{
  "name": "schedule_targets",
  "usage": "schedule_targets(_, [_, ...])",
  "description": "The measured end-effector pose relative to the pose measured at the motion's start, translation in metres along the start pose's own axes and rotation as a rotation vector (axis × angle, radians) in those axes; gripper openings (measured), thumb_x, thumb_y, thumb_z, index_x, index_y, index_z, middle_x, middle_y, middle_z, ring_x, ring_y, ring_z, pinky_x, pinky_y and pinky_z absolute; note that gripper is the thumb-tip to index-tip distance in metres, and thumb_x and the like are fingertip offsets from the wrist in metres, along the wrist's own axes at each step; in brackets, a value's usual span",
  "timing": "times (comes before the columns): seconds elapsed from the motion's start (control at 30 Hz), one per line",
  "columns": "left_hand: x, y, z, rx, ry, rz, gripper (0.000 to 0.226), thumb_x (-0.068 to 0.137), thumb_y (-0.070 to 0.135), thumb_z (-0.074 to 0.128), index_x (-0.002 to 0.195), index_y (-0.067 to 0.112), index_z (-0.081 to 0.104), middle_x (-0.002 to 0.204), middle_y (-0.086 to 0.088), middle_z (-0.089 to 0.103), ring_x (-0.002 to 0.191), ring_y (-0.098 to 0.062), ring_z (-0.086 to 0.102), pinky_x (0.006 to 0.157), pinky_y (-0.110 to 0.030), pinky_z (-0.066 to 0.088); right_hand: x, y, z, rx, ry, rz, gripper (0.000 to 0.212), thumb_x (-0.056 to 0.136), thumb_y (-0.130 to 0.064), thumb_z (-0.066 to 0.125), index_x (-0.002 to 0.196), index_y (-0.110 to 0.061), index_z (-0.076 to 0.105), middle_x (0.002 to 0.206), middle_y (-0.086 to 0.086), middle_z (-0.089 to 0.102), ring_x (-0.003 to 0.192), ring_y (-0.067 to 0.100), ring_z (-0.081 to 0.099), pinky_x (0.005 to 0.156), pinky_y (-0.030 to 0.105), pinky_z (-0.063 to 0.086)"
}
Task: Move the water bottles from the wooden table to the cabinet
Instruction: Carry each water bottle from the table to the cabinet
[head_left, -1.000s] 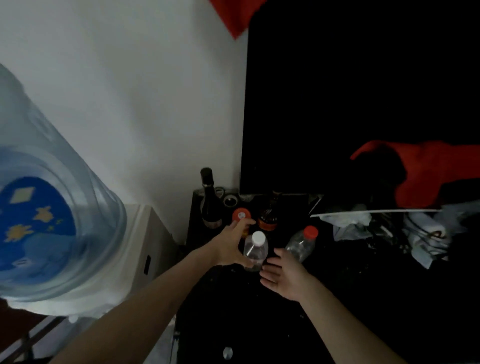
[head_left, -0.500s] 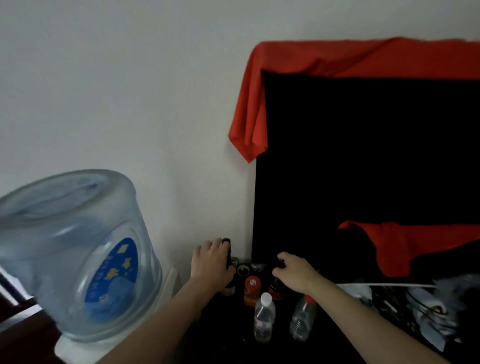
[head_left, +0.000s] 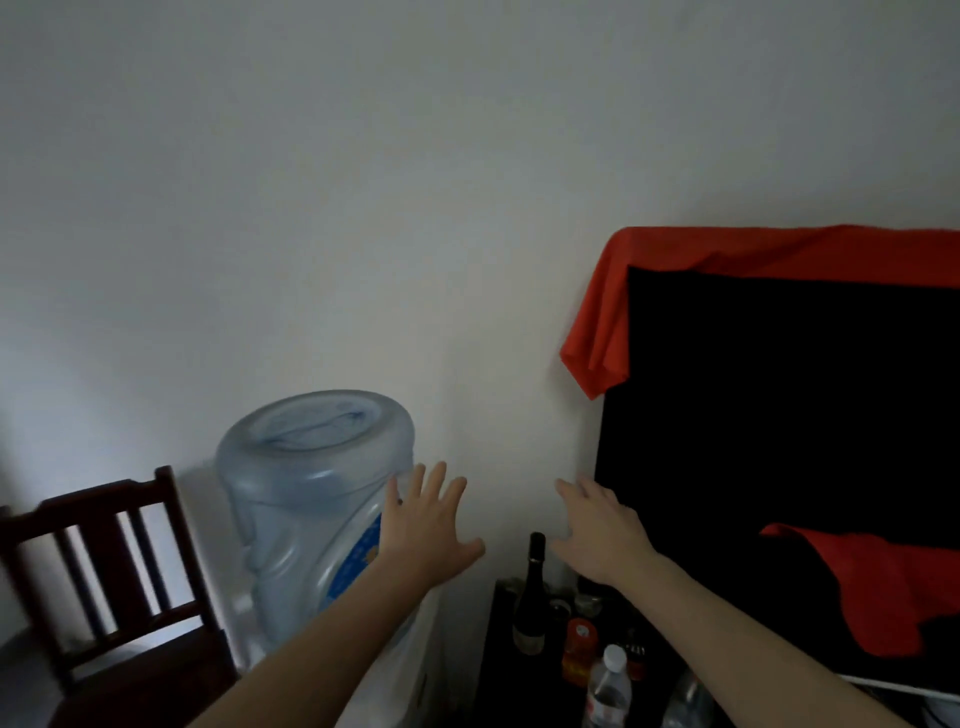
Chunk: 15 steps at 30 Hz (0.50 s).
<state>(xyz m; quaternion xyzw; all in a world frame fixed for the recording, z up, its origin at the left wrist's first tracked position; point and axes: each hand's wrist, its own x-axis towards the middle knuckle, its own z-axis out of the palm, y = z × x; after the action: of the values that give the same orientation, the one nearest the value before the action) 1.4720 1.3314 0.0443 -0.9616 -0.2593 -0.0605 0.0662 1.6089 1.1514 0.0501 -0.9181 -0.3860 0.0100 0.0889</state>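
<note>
A clear water bottle with a white cap (head_left: 609, 686) stands on the dark cabinet top (head_left: 493, 670) at the bottom of the view. A second clear bottle (head_left: 683, 701) beside it is partly hidden behind my right forearm. My left hand (head_left: 428, 525) is raised in front of the wall with fingers spread, holding nothing. Also empty and spread, my right hand (head_left: 602, 535) hovers above the bottles without touching them.
A tall dark wine bottle (head_left: 531, 597), an orange-capped bottle (head_left: 577, 649) and small jars stand behind the water bottles. A black screen (head_left: 779, 405) draped in red cloth (head_left: 727, 254) fills the right. A water dispenser jug (head_left: 311, 499) and a dark wooden chair (head_left: 104, 571) are at the left.
My left hand let go of the white-capped bottle, which stands on the cabinet. Both hands rose away from the bottles and the view tilted upward toward the wall.
</note>
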Motion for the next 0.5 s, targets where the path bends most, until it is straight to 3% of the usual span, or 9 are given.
schedule_targets(0.23, [-0.081, -0.107, -0.021, -0.06, 0.107, -0.126, 0.083, 0.085, 0.073, 0.051, 0.154, 0.032, 0.029, 0.168, -0.001, 0.018, 0.154, -0.023, 0.017, 0.123, -0.052, 0.014, -0.034, -0.088, -0.014, -0.068, -0.028, -0.133, 0.086, 0.089, -0.052, 0.053, 0.158, -0.026, 0.007, 0.166, 0.006, 0.002, 0.15, 0.027, 0.012, 0.117, 0.048, 0.025])
schedule_targets(0.33, [-0.114, -0.14, -0.027, -0.064, 0.086, -0.183, 0.088, 0.084, 0.073, 0.051, 0.157, 0.032, 0.025, 0.17, -0.003, 0.014, 0.156, -0.025, 0.014, 0.123, -0.052, 0.012, -0.043, -0.133, -0.024, -0.057, -0.017, -0.194, 0.085, 0.09, -0.054, 0.051, 0.158, -0.027, 0.006, 0.166, 0.006, 0.002, 0.149, 0.025, 0.014, 0.117, 0.045, 0.025])
schedule_targets(0.43, [-0.144, -0.168, -0.035, -0.041, 0.047, -0.249, 0.091, 0.086, 0.074, 0.047, 0.16, 0.031, 0.016, 0.172, -0.003, 0.007, 0.158, -0.028, 0.007, 0.125, -0.055, 0.008, -0.051, -0.179, -0.032, 0.002, 0.012, -0.287, 0.079, 0.088, -0.055, 0.054, 0.154, -0.029, 0.019, 0.161, 0.004, 0.02, 0.143, 0.025, 0.027, 0.111, 0.044, 0.033])
schedule_targets(0.5, [-0.163, -0.182, -0.041, -0.04, 0.046, -0.298, 0.09, 0.086, 0.072, 0.048, 0.16, 0.031, 0.016, 0.172, -0.004, 0.008, 0.158, -0.029, 0.006, 0.124, -0.056, 0.008, -0.055, -0.209, -0.035, 0.033, 0.032, -0.355, 0.071, 0.086, -0.052, 0.057, 0.147, -0.029, 0.031, 0.146, 0.003, 0.038, 0.133, 0.026, 0.039, 0.103, 0.042, 0.04])
